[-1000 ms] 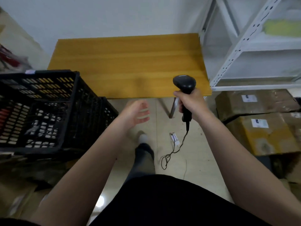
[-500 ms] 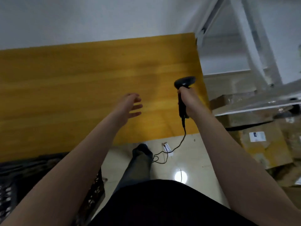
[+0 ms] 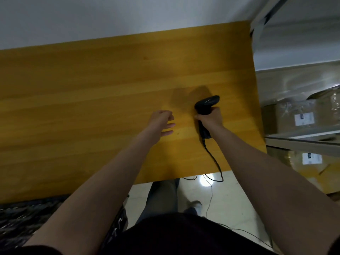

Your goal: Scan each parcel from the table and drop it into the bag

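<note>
Over the table [image 3: 92, 107], both hands have moved in: right hand [image 3: 211, 119] grips the scanner [image 3: 206, 105], lowered towards the wood, left hand [image 3: 161, 122] loose and empty; no parcel shows there, so scanning seems done

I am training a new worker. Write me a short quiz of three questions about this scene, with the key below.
1. True or false: the left hand holds a parcel.
2. The scanner is gripped by: A the left hand; B the right hand; C both hands.
3. Fill in: the scanner's cable runs off the table down to the ___.
Key: 1 false; 2 B; 3 floor.
</note>
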